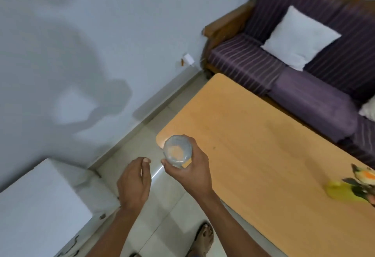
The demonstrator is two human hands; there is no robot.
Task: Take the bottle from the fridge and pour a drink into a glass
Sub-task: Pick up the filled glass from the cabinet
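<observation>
My right hand [193, 175] is shut around a clear faceted glass [177, 151], which I see from above. It has a small orange patch at its near side and hangs over the near left corner of the wooden table [263, 155]. My left hand [133, 185] hovers just left of the glass over the floor. Its fingers are curled and the thumb meets the forefinger; nothing shows in it. A white appliance top [36, 206], perhaps the fridge, fills the lower left. No bottle is in view.
A purple striped sofa [304, 90] with a white pillow [300, 37] stands behind the table. A blurred yellow and green ornament [353, 187] sits at the table's right edge. My sandalled foot [203, 238] is on the tiled floor. The wall is close on the left.
</observation>
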